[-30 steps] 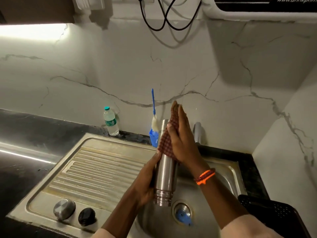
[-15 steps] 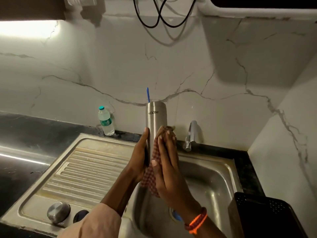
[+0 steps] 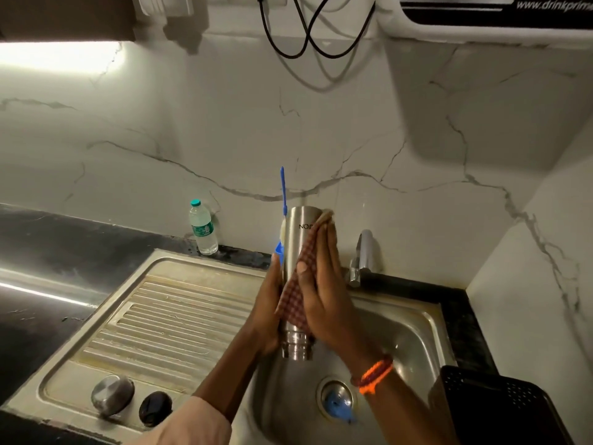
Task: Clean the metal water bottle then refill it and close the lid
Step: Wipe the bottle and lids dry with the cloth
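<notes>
Steel catches the light along the metal water bottle point(image 3: 296, 252), which is held upside down over the sink basin point(image 3: 414, 335), its threaded neck pointing down and its flat base uppermost. The left hand point(image 3: 268, 311) grips the bottle's lower half from the left side, fingers curled round the back of it and the thumb lying along its near edge. The right hand point(image 3: 324, 293) presses a red checked cloth point(image 3: 296, 292) flat against the bottle's right side, fingers straight and close together, pointing up toward the base; the cloth's upper corner reaches nearly to the top of the bottle. An orange thread band point(image 3: 375, 375) circles the right wrist. Just behind the grip, a blue-handled brush point(image 3: 282, 191) stands upright against the marble wall, and to the right of the grip a tap point(image 3: 361, 255) rises from the counter. Below the grip, the drain point(image 3: 335, 398) holds a blue stopper. Well to the left and toward the person, two round lids, one steel point(image 3: 112, 395) and one black point(image 3: 155, 408), lie on the draining board point(image 3: 167, 319), and a small plastic bottle point(image 3: 202, 228) stands by the wall.
</notes>
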